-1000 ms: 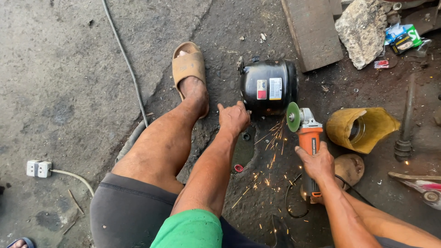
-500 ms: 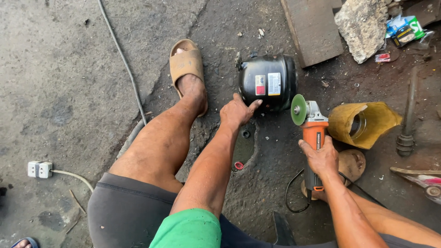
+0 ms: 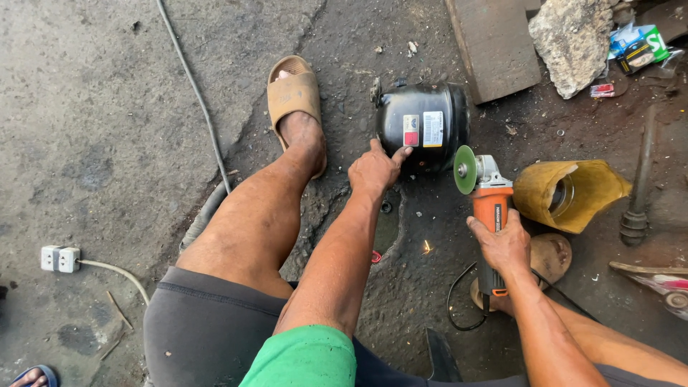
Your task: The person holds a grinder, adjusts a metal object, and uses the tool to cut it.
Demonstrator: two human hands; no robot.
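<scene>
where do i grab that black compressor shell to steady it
Judging by its pose, grip the rounded near flank of the black compressor shell, coming from the side where the left hand already rests. It lies on its side, and the angle grinder crowds its right.

Glossy black metal compressor (image 3: 423, 125), orange plastic grinder (image 3: 489, 215), rough matt concrete floor (image 3: 93, 129).

Two bare arms reach forward.

The left hand (image 3: 374, 170) stretches toward 12 o'clock, fingers spread and pressing down. The right hand (image 3: 505, 246), at 3 o'clock from it, is curled tight in a fist grip.
</scene>
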